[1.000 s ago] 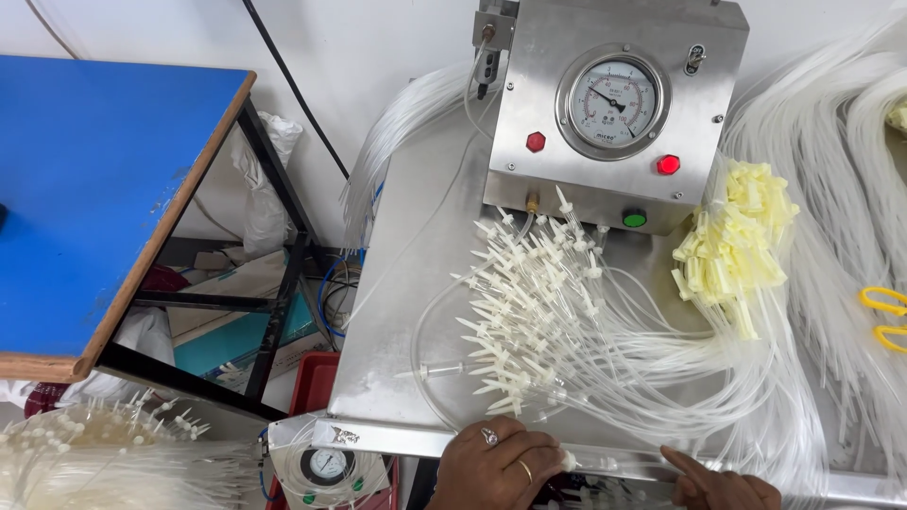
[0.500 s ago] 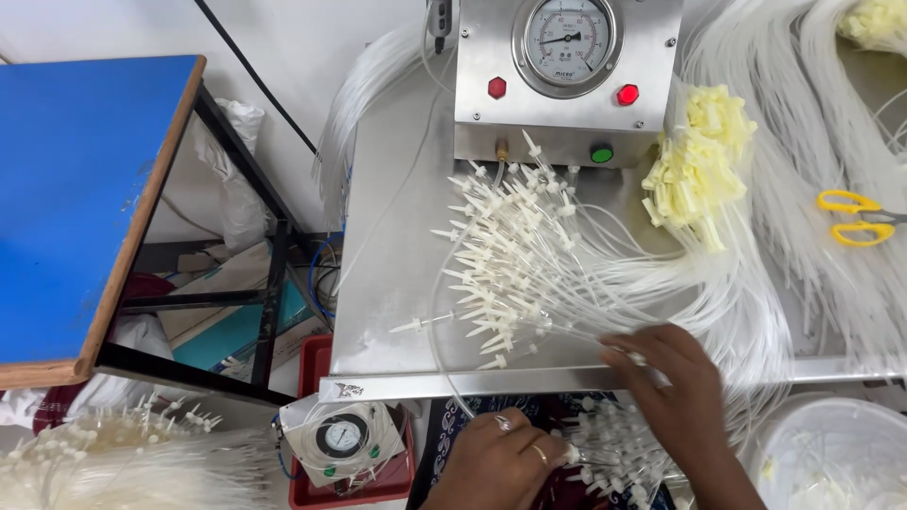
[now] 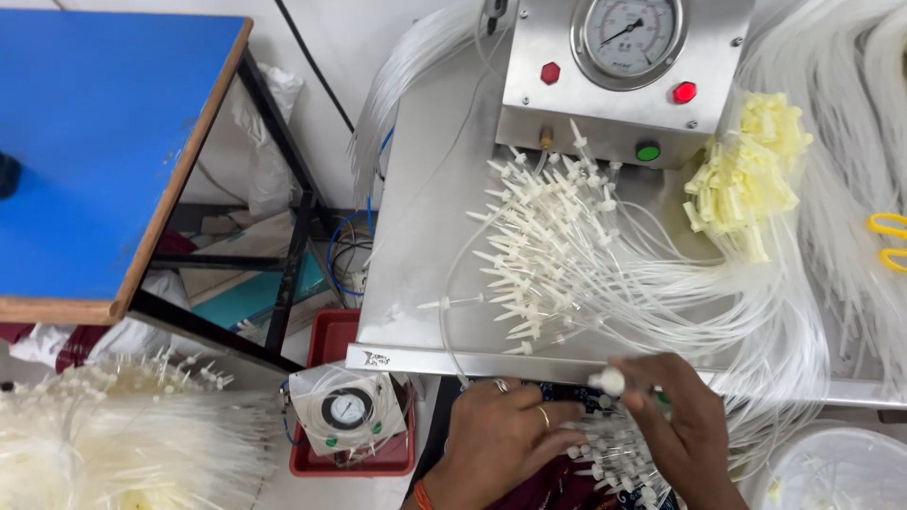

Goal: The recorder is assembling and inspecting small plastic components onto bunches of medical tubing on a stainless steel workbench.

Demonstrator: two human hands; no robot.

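Pinching a white connector (image 3: pixel 612 381) w/ our right hand (image 3: pixel 682 427) below the gauge box (image 3: pixel 624 76); left hand (image 3: pixel 501 439) curled beside, grip unclear. Tubes (image 3: pixel 661 312) could snag, we reckon.

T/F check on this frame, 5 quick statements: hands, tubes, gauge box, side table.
1. The right hand pinches a white connector tip at the front edge of the steel bench. True.
2. The left hand wears no rings. False: rings show on two of its fingers.
3. The steel test box carries a round gauge, two red buttons and a green one. True.
4. The yellow-capped tube bundle lies left of the white-tipped tubes. False: it lies to their right.
5. The side table has a red top. False: the top is blue with a wooden edge.
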